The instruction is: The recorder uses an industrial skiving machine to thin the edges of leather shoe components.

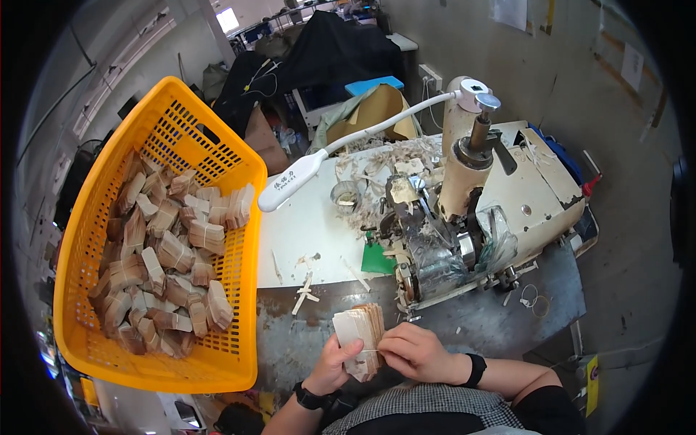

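Note:
My left hand [332,362] is closed around a stack of flat beige pieces [351,332], perhaps leather, held upright near my body with the thumb across its front. A thin pale band [370,351] runs across the lower part of the stack. At the stack's right edge, my right hand [415,352] pinches this band with thumb and fingers. To the left, a yellow plastic basket [247,304] holds many similar bundled stacks [174,252] lying in a loose heap.
An old cream-coloured machine [464,181] stands ahead on the worktable [304,250], with scraps [377,170] heaped beside it. A white flexible lamp [297,177] reaches over the table. Near the front lie loose strips [305,293] and a green piece [376,259].

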A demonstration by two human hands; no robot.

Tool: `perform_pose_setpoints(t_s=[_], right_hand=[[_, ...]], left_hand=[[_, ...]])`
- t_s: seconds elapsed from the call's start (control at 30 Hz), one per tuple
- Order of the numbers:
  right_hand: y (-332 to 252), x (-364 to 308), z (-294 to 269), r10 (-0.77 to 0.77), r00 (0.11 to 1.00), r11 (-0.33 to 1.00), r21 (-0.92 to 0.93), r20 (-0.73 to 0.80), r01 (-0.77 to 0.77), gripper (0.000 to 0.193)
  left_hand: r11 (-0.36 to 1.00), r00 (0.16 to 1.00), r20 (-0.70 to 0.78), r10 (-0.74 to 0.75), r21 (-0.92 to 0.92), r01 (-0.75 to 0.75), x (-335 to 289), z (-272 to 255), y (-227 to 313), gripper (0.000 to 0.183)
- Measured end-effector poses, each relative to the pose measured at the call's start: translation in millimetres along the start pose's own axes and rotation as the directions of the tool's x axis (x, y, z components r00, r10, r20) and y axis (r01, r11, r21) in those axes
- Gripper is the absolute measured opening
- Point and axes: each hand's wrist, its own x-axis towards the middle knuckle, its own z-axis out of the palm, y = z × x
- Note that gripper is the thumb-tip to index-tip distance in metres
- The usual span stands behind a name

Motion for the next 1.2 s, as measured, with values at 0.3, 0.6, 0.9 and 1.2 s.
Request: perform_pose_setpoints(t_s=[0.3, 0.6, 0.9, 1.2], right_hand=[[8, -5, -4, -0.001, 0.981, 0.962, 0.266, 0.195, -0.052, 0.008], [7, -18, -21, -0.176, 0.939, 0.958, 0.271, 0.294, 0.095, 0.017], [24, -45, -61, 0.125, 0.959, 0.959, -0.277, 0.255, -0.051, 0.009], [44, -69, -64, 0.399, 0.917, 0.76, -0.567, 0.022, -0.317, 0.018]], left_hand=[[1.0, 0.999, -0.035, 0.016, -0.003, -0.016, 13, 8, 2, 0.046], [0.997, 0.996, -0.085, 0.031, -0.066, -0.037, 23, 22, 12, 0.047], [0.835, 0.969, -0.21, -0.131, 0.503, 0.222, 31, -34, 67, 0.047], [0.067, 0.974, -0.034, 0.223, 0.998, 0.02, 44, -40, 76, 0.075]])
